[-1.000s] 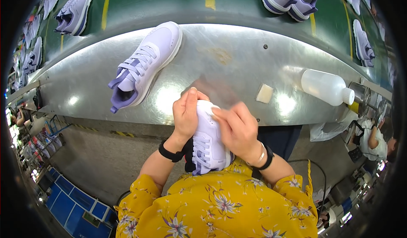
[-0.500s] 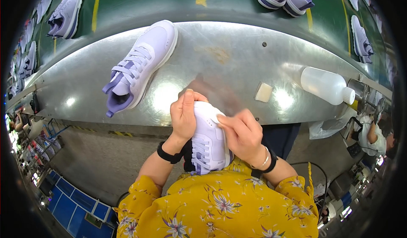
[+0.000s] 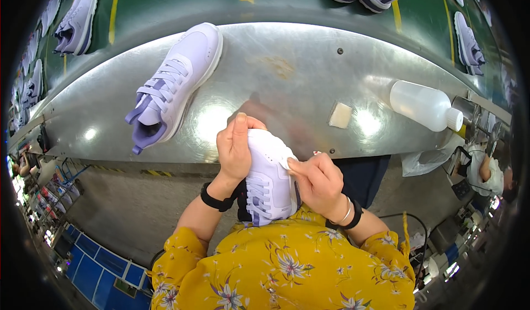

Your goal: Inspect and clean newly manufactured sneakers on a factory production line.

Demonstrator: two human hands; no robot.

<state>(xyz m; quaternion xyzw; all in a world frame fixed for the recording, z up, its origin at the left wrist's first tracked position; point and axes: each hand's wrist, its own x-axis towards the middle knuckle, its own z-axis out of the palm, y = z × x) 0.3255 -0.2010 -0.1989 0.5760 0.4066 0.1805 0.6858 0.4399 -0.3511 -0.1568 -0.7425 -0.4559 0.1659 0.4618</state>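
Note:
A pale lilac sneaker (image 3: 270, 180) rests against my front, toe pointing away from me and laces up. My left hand (image 3: 234, 152) is closed around the left side of its toe end, thumb raised. With fingers pinched, my right hand (image 3: 320, 184) presses a small white piece (image 3: 285, 162) against the right side of the shoe's forefoot; whether it is cloth or foam I cannot tell. The matching sneaker (image 3: 175, 86) lies on the metal table (image 3: 276, 97), toe toward the far side. A bit of white and red shows just behind my right knuckles.
On the table's right side are a cream square pad (image 3: 340, 115) and a translucent white bottle (image 3: 420, 106) lying on its side. Beyond the table, a green conveyor belt (image 3: 287, 3) carries several lilac sneakers. A clear plastic bag (image 3: 428, 160) hangs at the right edge.
My right hand has shifted slightly down along the shoe's side, with the white piece still pinched. The whole view has moved a little; my left hand keeps its hold.

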